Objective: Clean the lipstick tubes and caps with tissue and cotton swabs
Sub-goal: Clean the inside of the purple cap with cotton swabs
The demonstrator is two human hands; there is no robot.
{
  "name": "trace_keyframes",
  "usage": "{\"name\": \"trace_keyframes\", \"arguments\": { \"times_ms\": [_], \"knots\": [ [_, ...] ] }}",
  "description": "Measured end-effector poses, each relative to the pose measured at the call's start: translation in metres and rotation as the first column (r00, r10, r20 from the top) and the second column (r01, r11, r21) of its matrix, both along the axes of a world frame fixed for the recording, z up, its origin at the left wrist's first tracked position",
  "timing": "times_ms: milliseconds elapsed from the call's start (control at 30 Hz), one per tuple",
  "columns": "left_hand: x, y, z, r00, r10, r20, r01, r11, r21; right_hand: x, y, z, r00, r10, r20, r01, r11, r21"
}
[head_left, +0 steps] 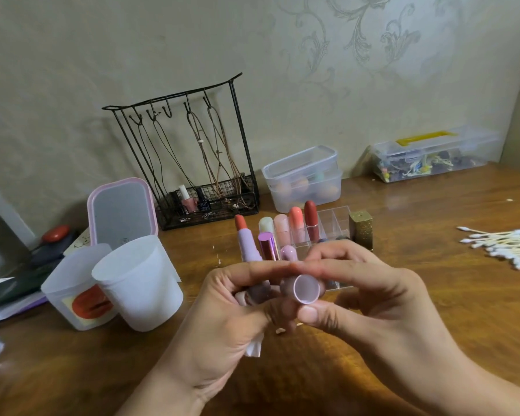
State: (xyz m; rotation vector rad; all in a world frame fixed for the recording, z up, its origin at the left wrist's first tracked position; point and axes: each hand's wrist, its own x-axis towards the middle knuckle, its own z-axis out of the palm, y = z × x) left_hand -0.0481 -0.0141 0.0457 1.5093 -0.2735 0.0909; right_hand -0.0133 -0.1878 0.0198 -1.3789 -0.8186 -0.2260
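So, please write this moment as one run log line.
left hand: holds lipstick tube, tissue | right hand: pinches cap | cotton swabs: untouched

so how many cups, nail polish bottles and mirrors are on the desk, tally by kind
frosted white plastic cups: 2
small nail polish bottles in the black wire rack: 2
pink-framed rectangular mirror: 1
total: 5
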Motion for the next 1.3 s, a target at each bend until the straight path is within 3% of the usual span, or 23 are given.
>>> {"name": "trace_keyframes", "arguments": {
  "times_ms": [300,700,767,833,900,967,1167,1300],
  "knots": [
    [0.000,-0.003,0.002,0.997,0.081,-0.014,-0.079,0.991,0.107,-0.002,0.001,0.001,0.999,-0.007,-0.048,0.007,1.000,0.005],
    [-0.001,0.001,0.003,0.988,0.108,0.108,-0.131,0.962,0.239,0.000,-0.003,0.003,0.990,0.043,-0.138,-0.047,0.999,-0.020],
    [-0.001,-0.005,0.003,0.977,0.173,0.128,-0.194,0.965,0.177,-0.001,-0.002,0.003,0.986,0.009,-0.166,-0.016,0.999,-0.041],
    [0.001,-0.012,-0.001,0.980,0.191,0.063,-0.186,0.980,-0.075,-0.002,0.000,0.003,0.976,-0.015,-0.216,-0.001,0.997,-0.071],
    [0.003,-0.020,-0.006,0.987,0.160,-0.023,-0.157,0.912,-0.378,-0.005,0.005,0.004,0.970,0.016,-0.243,-0.059,0.983,-0.173],
    [0.004,-0.024,-0.011,0.986,0.158,-0.059,-0.166,0.851,-0.498,-0.011,0.010,0.006,0.968,0.065,-0.241,-0.134,0.949,-0.285],
    [0.002,-0.025,-0.013,0.975,0.219,-0.042,-0.214,0.864,-0.456,-0.015,0.013,0.006,0.982,0.069,-0.173,-0.124,0.935,-0.333],
    [0.003,-0.019,-0.006,0.926,0.373,0.057,-0.329,0.872,-0.361,-0.010,0.006,0.005,0.950,0.084,-0.300,-0.158,0.960,-0.232]
  ]
}}
